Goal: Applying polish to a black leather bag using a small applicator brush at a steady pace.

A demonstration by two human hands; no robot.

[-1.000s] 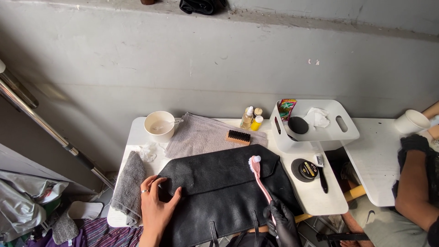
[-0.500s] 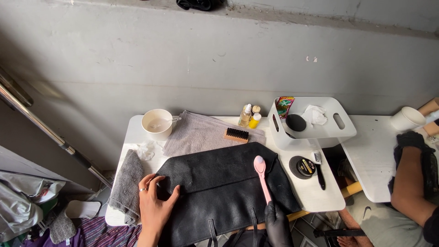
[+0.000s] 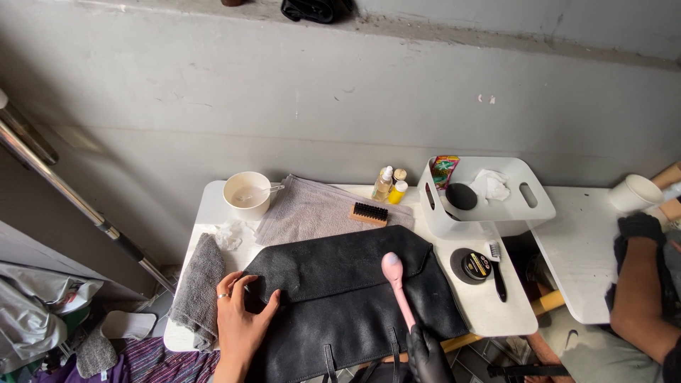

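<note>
Grey concrete wall (image 3: 319,106), rough and stained, backs a small white table (image 3: 213,202) with rounded corners. Across the table lies a black leather bag (image 3: 333,284), matte and grainy, its flap towards the wall and its straps hanging over the near edge.

Left hand (image 3: 237,330): bare, a ring on one finger, fingers spread and extended, pressed flat on the bag's left edge. It grasps nothing.

Right hand (image 3: 429,354): in a black glove, fingers clenched round the handle of a pink brush (image 3: 397,287). The handle is slim and smooth; the rounded head rests at the bag's flap, though whether it touches the leather cannot be told from this angle.

Surrounding items:
- A grey towel (image 3: 316,209), soft and ribbed, lies flat behind the bag; a wooden brush (image 3: 370,213) with black bristles sits on it.
- A white cup (image 3: 246,193) stands at the far left corner.
- A folded grey cloth (image 3: 201,287) lies just left of the bag.
- Small bottles (image 3: 389,184) stand near the wall.
- A white plastic bin (image 3: 489,198) with cut-out handles is to the right.
- A round polish tin (image 3: 473,264) lies open beside a small black brush (image 3: 498,269).

A second person's gloved arm (image 3: 638,284) is at the right edge.
</note>
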